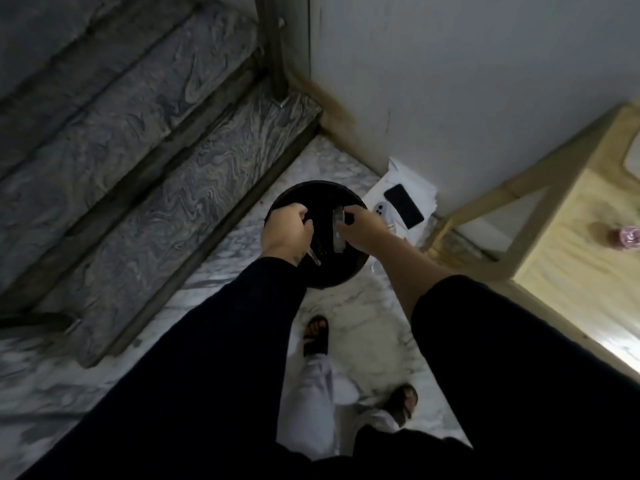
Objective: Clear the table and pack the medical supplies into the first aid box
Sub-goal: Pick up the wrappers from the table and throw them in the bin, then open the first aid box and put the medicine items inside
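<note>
We hold both hands over the black bin point(317, 271) directly below, left hand point(287, 232) clenched on clear scraps, right hand point(360, 230) pinching a clear wrapper point(337, 233) hanging upright; first aid box unseen.

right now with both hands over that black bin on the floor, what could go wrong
1. The clear wrappers in the left hand and right hand are over the black bin, but light scraps could drift past its rim onto the marble floor.
2. Two phones lie on papers right beside the bin; a nudged bin or stray scrap could hit them.
3. A small pink item sits on the wooden table, possibly still to be cleared.
</note>
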